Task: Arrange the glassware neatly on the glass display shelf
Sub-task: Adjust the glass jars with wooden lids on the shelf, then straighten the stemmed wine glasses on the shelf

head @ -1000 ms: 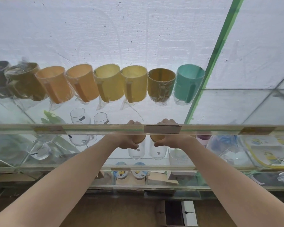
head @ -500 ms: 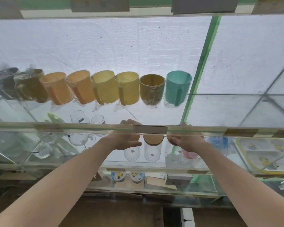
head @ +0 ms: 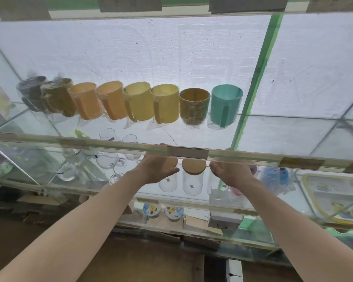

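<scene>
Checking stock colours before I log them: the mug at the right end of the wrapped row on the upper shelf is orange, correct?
Not quite. In the head view, the mug at the right end of the row is teal. The orange mugs sit toward the left. It is wrapped and on the upper shelf, as you said.

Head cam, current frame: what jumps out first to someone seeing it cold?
The row of coloured mugs in plastic wrap on the upper glass shelf, running from dark grey on the left to the teal mug on the right. Below that shelf's front edge, the left hand and right hand reach in on either side of a clear glass jar with a wooden lid; wine glasses stand to the left.
</scene>
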Demonstrator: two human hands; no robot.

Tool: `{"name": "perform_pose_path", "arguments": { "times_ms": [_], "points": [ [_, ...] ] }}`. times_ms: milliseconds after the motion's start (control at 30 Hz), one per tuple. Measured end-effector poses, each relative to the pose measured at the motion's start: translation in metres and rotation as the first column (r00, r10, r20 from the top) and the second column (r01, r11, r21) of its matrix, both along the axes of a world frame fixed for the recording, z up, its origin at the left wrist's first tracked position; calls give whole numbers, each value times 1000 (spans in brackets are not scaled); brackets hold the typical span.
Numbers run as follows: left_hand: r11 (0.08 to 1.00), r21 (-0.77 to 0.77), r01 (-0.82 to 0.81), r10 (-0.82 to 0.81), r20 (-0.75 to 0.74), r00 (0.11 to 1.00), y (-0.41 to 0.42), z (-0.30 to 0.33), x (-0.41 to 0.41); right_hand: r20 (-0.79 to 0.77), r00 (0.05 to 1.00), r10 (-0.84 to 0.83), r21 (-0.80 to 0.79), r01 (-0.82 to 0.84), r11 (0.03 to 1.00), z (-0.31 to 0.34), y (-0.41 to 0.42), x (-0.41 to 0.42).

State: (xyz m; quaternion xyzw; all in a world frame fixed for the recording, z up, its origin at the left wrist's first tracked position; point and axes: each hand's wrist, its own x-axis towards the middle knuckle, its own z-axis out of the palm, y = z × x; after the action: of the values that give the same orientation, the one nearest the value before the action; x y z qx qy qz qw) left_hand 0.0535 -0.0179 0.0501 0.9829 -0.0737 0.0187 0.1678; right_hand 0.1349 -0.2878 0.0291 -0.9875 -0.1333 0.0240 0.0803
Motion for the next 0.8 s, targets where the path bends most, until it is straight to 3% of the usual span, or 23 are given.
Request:
{"name": "perform_pose_path", "arguments": {
  "times_ms": [100,200,267,433,567,800],
  "points": [
    [995,-66,-70,73,50,996,3,-1,-8,110,985,132,117,-145,982,3,21,-9],
    [989,-118,-86,97,95,991,7,-4,-19,72,983,169,140,-178,974,6,45,-26],
    [990,-116,-74,90,139,986,10,-5,-26,6,965,261,114,-260,959,6,59,-37],
    [997,-69,-47,56,142,988,30,-11,-45,149,916,372,191,-396,898,16,95,-59],
    [999,-41,-26,32,146,989,64,-14,-66,114,908,404,237,-420,876,16,134,-77],
    [1000,-10,19,-17,198,980,153,-11,-93,103,933,345,178,-358,917,18,223,-104]
  ]
}}
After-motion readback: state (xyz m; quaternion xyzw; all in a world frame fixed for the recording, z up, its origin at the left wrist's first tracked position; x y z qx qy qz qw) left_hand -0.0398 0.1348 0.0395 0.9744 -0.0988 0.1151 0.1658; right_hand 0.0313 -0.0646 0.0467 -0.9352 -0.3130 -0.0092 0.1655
